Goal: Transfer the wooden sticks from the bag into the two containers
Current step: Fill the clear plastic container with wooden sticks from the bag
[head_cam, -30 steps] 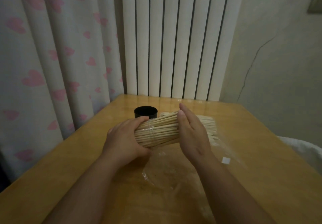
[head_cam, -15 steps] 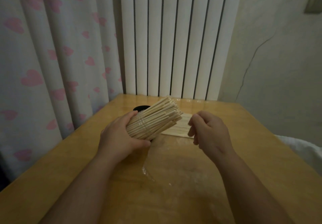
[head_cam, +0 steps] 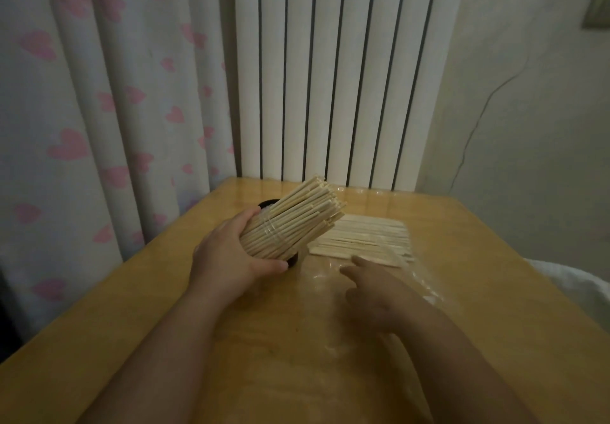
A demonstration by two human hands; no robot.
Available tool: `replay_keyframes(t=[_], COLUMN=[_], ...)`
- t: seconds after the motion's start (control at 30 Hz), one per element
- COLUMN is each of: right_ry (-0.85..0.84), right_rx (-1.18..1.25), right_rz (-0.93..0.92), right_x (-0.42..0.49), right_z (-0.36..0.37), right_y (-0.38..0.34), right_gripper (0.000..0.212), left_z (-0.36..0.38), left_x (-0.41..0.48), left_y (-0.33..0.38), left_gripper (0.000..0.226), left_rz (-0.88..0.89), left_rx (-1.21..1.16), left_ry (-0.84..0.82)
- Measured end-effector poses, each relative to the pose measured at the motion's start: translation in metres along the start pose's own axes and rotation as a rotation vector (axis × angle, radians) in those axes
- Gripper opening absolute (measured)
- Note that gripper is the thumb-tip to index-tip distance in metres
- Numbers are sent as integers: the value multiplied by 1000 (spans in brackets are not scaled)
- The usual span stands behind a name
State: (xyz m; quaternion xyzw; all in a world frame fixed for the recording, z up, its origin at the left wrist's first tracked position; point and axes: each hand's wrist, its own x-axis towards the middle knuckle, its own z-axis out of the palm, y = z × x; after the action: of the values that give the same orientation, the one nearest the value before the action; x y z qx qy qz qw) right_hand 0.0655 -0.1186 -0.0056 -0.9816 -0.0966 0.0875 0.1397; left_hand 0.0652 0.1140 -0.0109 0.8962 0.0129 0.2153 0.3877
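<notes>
Tabletop [head_cam: 132, 308]: yellowish wood; we see two bare forearms reaching across it from the near edge.
Bag [head_cam: 317, 291]: clear plastic, flat on the tabletop under the forearms; we make it out mostly by its shine.
Right hand [head_cam: 373, 295]: low over the bag, fingers stretched toward the loose sticks [head_cam: 366, 238] and holding nothing; blurred, so we cannot tell whether it touches the plastic.
Left hand [head_cam: 231, 255]: wrapped round the lower end of the stick bundle [head_cam: 290, 225], thumb on the near underside, fingers curled over the top.
Stick bundle: a thick sheaf of pale wooden sticks, banded just past the left hand, tilted with free ends up and to the right.
Black container [head_cam: 292, 260]: right behind the bundle, mostly hidden; we see some rim above the left hand and some wall below the sticks, and cannot tell whether the bundle touches it.
Loose sticks: a flat layer side by side on the tabletop, beyond the right hand; whether plastic covers them we cannot tell.
Backdrop: white radiator [head_cam: 330, 77] past the far edge, curtain [head_cam: 82, 93] with pink hearts on the left, cracked pale wall [head_cam: 528, 126] on the right.
</notes>
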Motion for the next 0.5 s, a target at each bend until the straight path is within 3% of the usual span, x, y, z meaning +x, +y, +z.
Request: replay_keyframes(t=[0.23, 0.5], right_ry=[70, 111], right_rx=[-54, -166], right_rz=[112, 101], right_x=[28, 60], right_z=[29, 26], right_y=[14, 10], right_gripper=[54, 49], left_z=[-1, -1], left_x=[1, -1], left_y=[1, 3], left_gripper=[108, 108], left_rz=[-17, -7], left_rx=[4, 15], left_ry=[17, 14])
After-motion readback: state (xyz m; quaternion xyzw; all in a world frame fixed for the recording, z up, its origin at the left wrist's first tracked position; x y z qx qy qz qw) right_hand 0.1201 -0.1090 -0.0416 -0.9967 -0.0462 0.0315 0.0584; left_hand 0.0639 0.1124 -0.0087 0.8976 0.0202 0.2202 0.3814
